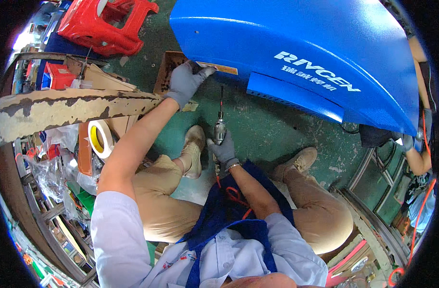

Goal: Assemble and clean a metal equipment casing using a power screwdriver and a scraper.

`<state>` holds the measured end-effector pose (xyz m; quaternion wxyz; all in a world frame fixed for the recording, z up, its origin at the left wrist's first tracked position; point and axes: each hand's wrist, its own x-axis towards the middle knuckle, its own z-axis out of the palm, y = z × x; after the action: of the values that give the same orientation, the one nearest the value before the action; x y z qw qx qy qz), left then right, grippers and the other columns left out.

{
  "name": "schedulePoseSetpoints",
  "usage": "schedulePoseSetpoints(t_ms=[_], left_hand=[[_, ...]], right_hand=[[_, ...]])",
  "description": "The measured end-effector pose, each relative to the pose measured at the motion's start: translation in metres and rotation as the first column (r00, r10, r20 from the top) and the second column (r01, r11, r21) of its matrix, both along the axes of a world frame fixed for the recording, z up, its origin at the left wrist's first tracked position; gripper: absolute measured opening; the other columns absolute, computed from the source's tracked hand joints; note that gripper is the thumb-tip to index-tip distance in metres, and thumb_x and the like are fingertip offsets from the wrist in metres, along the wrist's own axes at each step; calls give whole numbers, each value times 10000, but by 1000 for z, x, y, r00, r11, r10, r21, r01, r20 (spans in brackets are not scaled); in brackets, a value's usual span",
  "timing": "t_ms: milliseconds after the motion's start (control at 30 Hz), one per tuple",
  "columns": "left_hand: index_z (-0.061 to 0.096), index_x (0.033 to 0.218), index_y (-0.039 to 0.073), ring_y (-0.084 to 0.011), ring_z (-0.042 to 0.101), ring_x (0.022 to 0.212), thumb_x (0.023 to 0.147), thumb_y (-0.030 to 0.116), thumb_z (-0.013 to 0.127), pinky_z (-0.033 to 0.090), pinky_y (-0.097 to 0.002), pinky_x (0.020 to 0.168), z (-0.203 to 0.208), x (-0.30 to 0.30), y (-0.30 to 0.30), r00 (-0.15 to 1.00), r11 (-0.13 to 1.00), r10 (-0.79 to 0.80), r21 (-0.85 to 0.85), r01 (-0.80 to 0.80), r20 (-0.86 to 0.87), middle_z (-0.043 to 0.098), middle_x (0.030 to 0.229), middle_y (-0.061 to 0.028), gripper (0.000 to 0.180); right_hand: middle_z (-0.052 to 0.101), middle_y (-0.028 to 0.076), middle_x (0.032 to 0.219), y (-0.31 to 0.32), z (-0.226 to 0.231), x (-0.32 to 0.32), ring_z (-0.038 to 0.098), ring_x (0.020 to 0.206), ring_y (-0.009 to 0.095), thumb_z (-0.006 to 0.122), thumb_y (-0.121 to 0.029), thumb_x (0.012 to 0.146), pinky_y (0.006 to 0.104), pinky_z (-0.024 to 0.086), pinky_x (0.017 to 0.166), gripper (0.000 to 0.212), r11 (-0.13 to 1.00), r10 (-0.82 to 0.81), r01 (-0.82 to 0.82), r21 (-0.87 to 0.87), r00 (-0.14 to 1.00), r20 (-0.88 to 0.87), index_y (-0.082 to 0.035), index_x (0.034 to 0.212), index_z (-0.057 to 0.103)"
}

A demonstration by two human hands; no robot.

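We've got our gray-gloved right hand (223, 150) wrapped round a silver metal power driver (220, 130), slim dark bit (222, 100) ahead of its fingers; our gray-gloved left hand (183, 82) is at the glossy blue metal casing (286, 43), can't tell if gripping.

Blue panel (296, 48): white lettering (320, 72), orange label (225, 70) | Shirt (219, 257): small red print (182, 258)

The grey-gloved left hand (182, 84) has its thumb at the lower edge of a glossy blue metal casing (296, 43), beside a brown cardboard box (160, 79). The grey-gloved right hand (224, 151) grips a silver metal power driver (220, 129), its slim bit (222, 100) pointing toward the casing.
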<state>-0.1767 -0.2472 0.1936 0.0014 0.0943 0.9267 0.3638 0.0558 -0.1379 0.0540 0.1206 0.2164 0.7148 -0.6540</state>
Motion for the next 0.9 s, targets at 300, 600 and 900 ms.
schedulePoseSetpoints(t_ms=[300,600,900], left_hand=[[680,1020,-42,-352,692,875,903,486,659,530,-450,751,-33,2,4,649,979,151,-205,8,745,705,921,-196,541],[673,1140,53,-333,647,1066,949,262,523,515,-441,864,-81,-37,-51,808,940,298,-304,-155,508,700,1089,-158,321],[584,1258,8,-416,615,1091,934,215,517,484,-443,931,-5,-23,2,942,927,-88,-319,197,325,667,1174,-229,390]], right_hand=[[616,159,1017,2,19,9,625,887,297,847,-327,696,428,522,792,733,988,157,-156,22,980,-124,-30,1240,455],[627,190,1111,-19,18,8,656,971,348,832,-366,708,447,532,821,778,987,149,-154,-45,985,-89,-45,1291,429],[635,132,949,-24,29,-23,646,819,297,823,-292,732,412,534,751,634,999,-35,29,-26,964,-265,-36,1196,475]])
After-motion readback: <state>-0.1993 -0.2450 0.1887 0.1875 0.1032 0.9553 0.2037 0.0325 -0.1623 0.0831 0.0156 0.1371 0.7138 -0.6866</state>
